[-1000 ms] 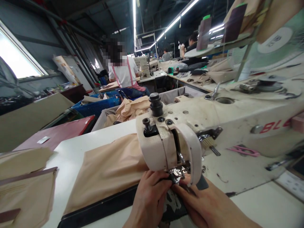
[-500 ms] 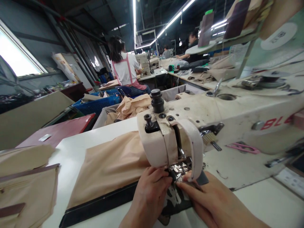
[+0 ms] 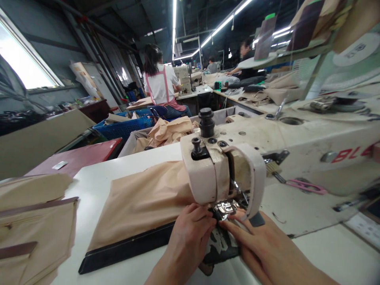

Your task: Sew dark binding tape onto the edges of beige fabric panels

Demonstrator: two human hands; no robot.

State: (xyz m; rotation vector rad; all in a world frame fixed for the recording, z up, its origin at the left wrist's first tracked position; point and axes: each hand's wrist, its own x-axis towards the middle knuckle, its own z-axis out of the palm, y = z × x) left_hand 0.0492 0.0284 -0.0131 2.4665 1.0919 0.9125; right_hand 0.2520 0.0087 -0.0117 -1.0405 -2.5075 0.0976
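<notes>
My two hands, left hand (image 3: 190, 233) and right hand (image 3: 261, 245), pinched one dark strip (image 3: 127, 247) below the one sewing machine (image 3: 237, 158); one beige cloth (image 3: 142, 202) lay left of it

The sewing machine (image 3: 267, 158) runs off the right edge and hides the needle. Both wrists leave the bottom edge. Beneath the left hand (image 3: 190, 233) and right hand (image 3: 261, 245), the dark piece is mostly covered.

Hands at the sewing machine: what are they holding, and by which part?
Both the left hand and right hand press the dark strip edging the tan cloth, at its end by the presser foot.
</notes>
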